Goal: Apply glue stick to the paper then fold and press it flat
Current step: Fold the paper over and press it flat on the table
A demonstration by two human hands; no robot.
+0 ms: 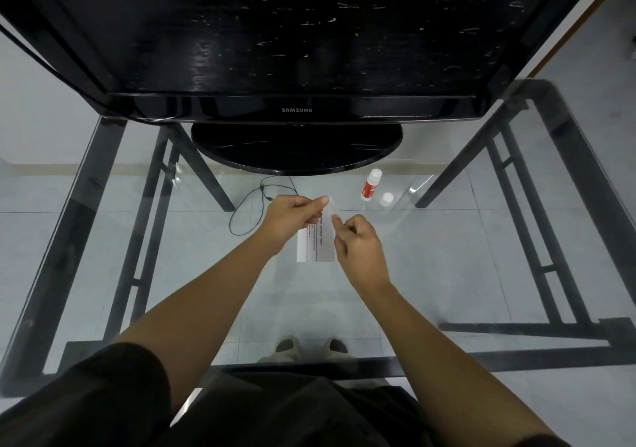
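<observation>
Left hand (292, 214) is pinching the far end of the paper (316, 245) between thumb and curled fingers. Right hand (358, 243) is pinching the paper's right edge, fingers curled in, thumb tip on the sheet. Both hands are gripping the same narrow strip; it is hanging or lying lengthwise just above the glass table (447, 274), cannot tell whether it is touching the glass. Printed text is showing on the upper face; the far part is curling up between the two thumbs.

Glue stick (371, 185) is lying on the glass beyond the right hand, well apart from it, white tip pointing away. Its cap (387, 199) is standing just beside it.

Monitor (296, 50) is standing at the table's far side, a black cable (256, 205) is looping below its base.
</observation>
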